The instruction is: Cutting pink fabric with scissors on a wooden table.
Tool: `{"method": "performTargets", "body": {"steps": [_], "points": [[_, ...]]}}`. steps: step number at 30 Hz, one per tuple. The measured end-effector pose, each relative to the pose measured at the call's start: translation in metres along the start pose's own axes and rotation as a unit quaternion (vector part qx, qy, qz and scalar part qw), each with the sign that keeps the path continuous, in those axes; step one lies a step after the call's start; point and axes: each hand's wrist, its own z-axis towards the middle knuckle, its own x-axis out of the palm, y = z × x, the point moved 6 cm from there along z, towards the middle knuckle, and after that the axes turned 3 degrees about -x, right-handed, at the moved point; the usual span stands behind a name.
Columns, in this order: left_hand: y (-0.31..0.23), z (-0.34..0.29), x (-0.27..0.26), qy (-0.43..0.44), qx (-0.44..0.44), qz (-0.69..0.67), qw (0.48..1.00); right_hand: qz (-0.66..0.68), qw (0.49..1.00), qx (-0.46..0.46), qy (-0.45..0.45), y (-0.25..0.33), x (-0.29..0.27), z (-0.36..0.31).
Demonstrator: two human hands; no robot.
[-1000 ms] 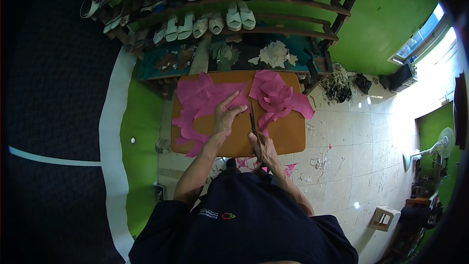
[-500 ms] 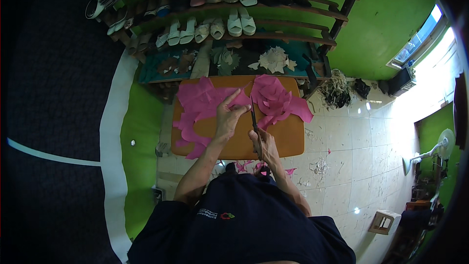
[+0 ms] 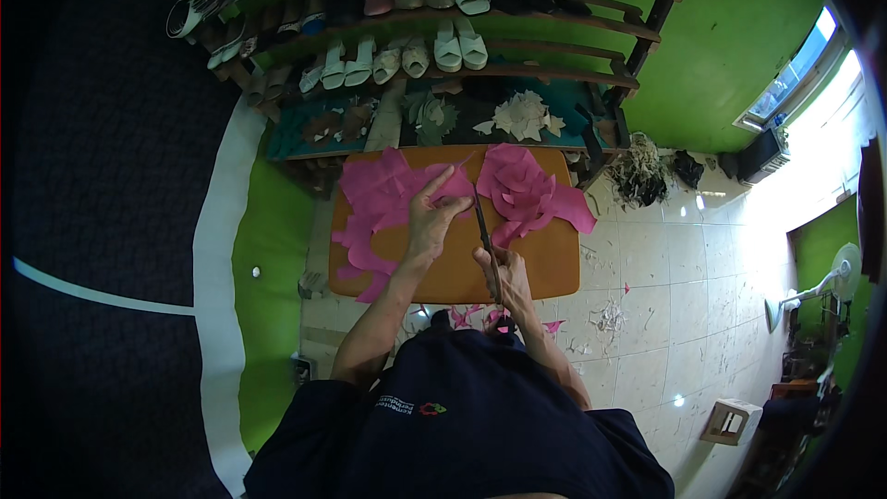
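Observation:
On the orange-brown table [image 3: 416, 282], a large pink sheet [image 3: 374, 183] with cut-out edges spreads across the left side. My left hand [image 3: 429, 226] grips its right edge, index finger pointing up and away, thumb toward the scissors. My right hand [image 3: 510, 275] is closed around the handles of dark scissors [image 3: 482, 222]. The blades point away from me, their tips beside the sheet's edge and my left thumb. Whether they are biting into the sheet is too small to tell. A loose heap of cut pink pieces [image 3: 522, 194] lies on the table's right.
Beyond the table rises a wooden rack [image 3: 554, 69] holding several pairs of shoes, with pale cut pieces [image 3: 525, 115] on its lowest shelf. Scraps [image 3: 610, 314] litter the tiled floor. A pile of trimmings [image 3: 639, 171] sits right of the rack. A white fan [image 3: 843, 263] stands far right.
The whole view has shifted slightly, the scene sliding a little right and down. My hands, the scissors and the pink sheet keep nearly the same places relative to each other.

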Motion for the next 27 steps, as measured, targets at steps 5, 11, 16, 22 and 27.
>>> {"method": "performTargets", "body": {"steps": [5,11,16,22,27], "points": [[-0.009,-0.003,0.006,-0.006,-0.008,-0.015,1.0,-0.014,1.0,0.005,-0.011,0.003,-0.002,0.0],[-0.003,-0.001,-0.001,0.013,0.008,0.004,1.0,-0.014,1.0,-0.001,0.007,0.006,0.002,-0.001],[0.0,-0.011,0.005,0.042,0.003,-0.006,0.999,-0.006,1.0,-0.013,0.001,0.002,0.002,0.005],[-0.007,-0.014,0.005,0.046,0.01,0.022,0.999,0.015,1.0,0.003,0.007,0.01,0.001,-0.001],[-0.014,-0.015,0.007,0.058,0.015,0.006,0.998,0.036,0.999,-0.008,0.011,0.007,0.0,-0.001]]}}
